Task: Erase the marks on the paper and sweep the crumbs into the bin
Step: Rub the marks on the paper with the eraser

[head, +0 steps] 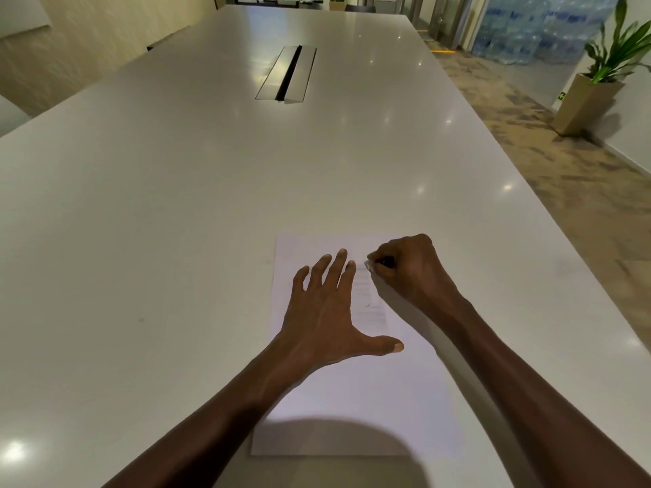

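White paper (352,399) lies on the table's (176,206) near edge. Left hand (327,311) presses it flat, fingers spread. Right hand (408,272) pinches an eraser (370,265) on faint marks (370,304). Erasing seems underway; sweeping crumbs likely follows. No bin visible.

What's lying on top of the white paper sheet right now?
Left hand pressed flat on white paper sheet; right hand pinches a small eraser. Marks beneath the hands are hidden.
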Action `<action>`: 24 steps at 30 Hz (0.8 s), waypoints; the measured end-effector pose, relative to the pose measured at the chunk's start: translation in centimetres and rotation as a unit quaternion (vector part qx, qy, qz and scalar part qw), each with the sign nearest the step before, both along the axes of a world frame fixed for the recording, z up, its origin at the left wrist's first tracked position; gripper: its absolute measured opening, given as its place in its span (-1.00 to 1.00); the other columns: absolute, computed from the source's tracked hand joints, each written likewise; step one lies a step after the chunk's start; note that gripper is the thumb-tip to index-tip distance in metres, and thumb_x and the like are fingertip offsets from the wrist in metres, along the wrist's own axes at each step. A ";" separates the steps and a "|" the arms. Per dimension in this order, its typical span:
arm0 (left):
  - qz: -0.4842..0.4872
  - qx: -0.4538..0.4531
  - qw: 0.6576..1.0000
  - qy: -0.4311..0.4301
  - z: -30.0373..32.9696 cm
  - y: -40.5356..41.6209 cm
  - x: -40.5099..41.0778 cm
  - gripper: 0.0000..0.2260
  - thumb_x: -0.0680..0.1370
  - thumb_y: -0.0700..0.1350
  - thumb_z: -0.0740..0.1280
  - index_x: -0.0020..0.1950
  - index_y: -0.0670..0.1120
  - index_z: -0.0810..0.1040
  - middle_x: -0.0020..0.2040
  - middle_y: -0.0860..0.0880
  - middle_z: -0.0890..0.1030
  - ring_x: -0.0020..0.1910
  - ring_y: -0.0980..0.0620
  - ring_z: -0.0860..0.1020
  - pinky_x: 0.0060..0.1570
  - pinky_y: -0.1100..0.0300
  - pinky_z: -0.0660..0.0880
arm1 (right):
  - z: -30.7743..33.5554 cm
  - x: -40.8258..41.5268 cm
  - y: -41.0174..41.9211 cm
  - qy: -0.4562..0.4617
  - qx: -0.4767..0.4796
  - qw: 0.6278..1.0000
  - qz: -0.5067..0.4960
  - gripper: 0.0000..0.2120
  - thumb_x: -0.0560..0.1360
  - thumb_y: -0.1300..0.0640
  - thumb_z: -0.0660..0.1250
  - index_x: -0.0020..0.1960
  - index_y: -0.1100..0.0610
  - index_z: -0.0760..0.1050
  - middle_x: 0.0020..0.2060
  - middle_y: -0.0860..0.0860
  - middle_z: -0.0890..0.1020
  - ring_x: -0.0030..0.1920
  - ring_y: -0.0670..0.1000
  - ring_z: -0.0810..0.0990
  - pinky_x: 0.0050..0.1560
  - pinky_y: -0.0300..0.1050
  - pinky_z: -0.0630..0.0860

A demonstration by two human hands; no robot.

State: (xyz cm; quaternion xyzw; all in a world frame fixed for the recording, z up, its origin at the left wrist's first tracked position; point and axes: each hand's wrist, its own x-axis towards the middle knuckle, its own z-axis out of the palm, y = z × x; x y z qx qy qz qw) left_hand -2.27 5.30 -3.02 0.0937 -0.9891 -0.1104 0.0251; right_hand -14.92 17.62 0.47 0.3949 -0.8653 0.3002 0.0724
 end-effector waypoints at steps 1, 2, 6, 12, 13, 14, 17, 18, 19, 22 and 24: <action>0.001 -0.001 1.000 0.000 0.0 0.0 0.0 0.24 0.13 0.72 0.02 0.61 -0.03 -0.04 0.64 0.03 -0.14 0.60 -0.02 -0.13 0.51 -0.15 -0.07 | 0.0 0.0 0.0 -0.008 0.000 1.000 -0.002 -0.81 0.46 0.20 0.41 -0.28 0.28 0.65 -0.35 0.09 0.71 -0.32 0.01 0.65 -0.20 -0.04 0.56; 0.001 -0.001 1.000 0.000 0.0 0.0 0.0 0.24 0.13 0.72 0.02 0.61 -0.03 -0.03 0.64 0.03 -0.14 0.60 -0.02 -0.13 0.51 -0.15 -0.06 | 0.0 0.1 0.3 -0.015 -0.004 1.000 -0.001 -0.82 0.45 0.20 0.41 -0.27 0.28 0.66 -0.33 0.08 0.71 -0.31 0.00 0.65 -0.19 -0.04 0.56; -0.002 0.002 1.000 0.002 0.1 0.1 0.0 0.24 0.14 0.72 0.03 0.61 -0.03 -0.03 0.64 0.02 -0.14 0.60 -0.02 -0.13 0.51 -0.15 -0.07 | -0.2 1.7 1.9 -0.031 0.009 0.999 0.011 -0.75 0.46 0.12 0.36 -0.28 0.28 0.62 -0.39 0.16 0.66 -0.35 0.11 0.62 -0.27 -0.01 0.53; 0.000 -0.006 1.000 0.015 -0.1 0.2 0.0 0.22 0.15 0.71 0.02 0.61 -0.04 0.03 0.64 0.02 -0.11 0.60 -0.01 -0.10 0.52 -0.14 -0.06 | 0.0 5.7 4.0 -0.031 0.012 0.999 0.019 -0.87 0.37 0.29 0.43 -0.35 0.22 0.62 -0.48 0.05 0.64 -0.43 0.01 0.58 -0.33 -0.07 0.47; 0.000 -0.006 1.000 0.014 -0.1 0.2 0.0 0.22 0.15 0.71 0.03 0.61 -0.04 0.03 0.64 0.02 -0.11 0.60 -0.02 -0.10 0.52 -0.14 -0.06 | 0.0 5.7 4.0 -0.034 0.012 0.999 0.019 -0.88 0.37 0.31 0.43 -0.35 0.22 0.63 -0.46 0.05 0.65 -0.42 0.00 0.59 -0.32 -0.09 0.48; -0.002 -0.007 1.000 0.011 0.0 0.1 0.0 0.22 0.15 0.71 0.02 0.61 -0.04 0.02 0.64 0.01 -0.12 0.60 -0.02 -0.11 0.52 -0.14 -0.07 | 0.0 5.5 3.8 -0.033 0.009 0.999 0.013 -0.89 0.36 0.31 0.43 -0.34 0.23 0.63 -0.45 0.07 0.65 -0.41 0.03 0.60 -0.31 -0.08 0.49; -0.005 -0.005 1.000 0.002 0.1 0.0 0.0 0.23 0.15 0.71 0.02 0.61 -0.04 -0.02 0.64 0.01 -0.14 0.60 -0.02 -0.13 0.51 -0.15 -0.08 | -0.2 3.5 2.7 -0.012 -0.003 1.000 -0.005 -0.89 0.38 0.29 0.42 -0.32 0.26 0.62 -0.44 0.14 0.63 -0.39 0.11 0.61 -0.30 0.00 0.52; -0.005 -0.002 1.000 0.001 0.1 0.0 0.0 0.23 0.15 0.71 0.03 0.61 -0.04 -0.03 0.64 0.02 -0.15 0.60 -0.02 -0.14 0.52 -0.15 -0.08 | -0.3 2.8 2.3 -0.007 -0.012 1.000 -0.006 -0.88 0.40 0.27 0.43 -0.31 0.25 0.63 -0.43 0.12 0.65 -0.38 0.09 0.62 -0.29 0.00 0.54; -0.003 0.001 1.000 -0.001 0.1 0.1 0.0 0.23 0.15 0.71 0.03 0.62 -0.03 -0.03 0.64 0.02 -0.15 0.60 -0.02 -0.14 0.52 -0.15 -0.09 | -0.2 2.2 1.9 -0.005 -0.021 1.000 -0.007 -0.88 0.41 0.26 0.44 -0.30 0.24 0.65 -0.41 0.11 0.67 -0.37 0.08 0.64 -0.27 -0.01 0.56; 0.002 0.004 1.000 -0.001 0.1 0.0 -0.1 0.23 0.14 0.71 0.04 0.61 -0.03 -0.02 0.64 0.02 -0.15 0.60 -0.02 -0.13 0.52 -0.15 -0.09 | -0.4 1.0 1.1 0.003 -0.019 1.000 -0.014 -0.88 0.41 0.25 0.42 -0.28 0.26 0.65 -0.39 0.12 0.68 -0.33 0.09 0.65 -0.24 0.02 0.58; 0.006 0.002 1.000 0.002 0.1 0.0 -0.2 0.24 0.14 0.71 0.04 0.61 -0.03 -0.02 0.64 0.02 -0.14 0.60 -0.02 -0.13 0.52 -0.15 -0.08 | -0.6 0.7 1.0 0.002 -0.006 1.000 -0.016 -0.85 0.41 0.23 0.38 -0.28 0.30 0.62 -0.37 0.20 0.65 -0.31 0.16 0.64 -0.25 0.05 0.56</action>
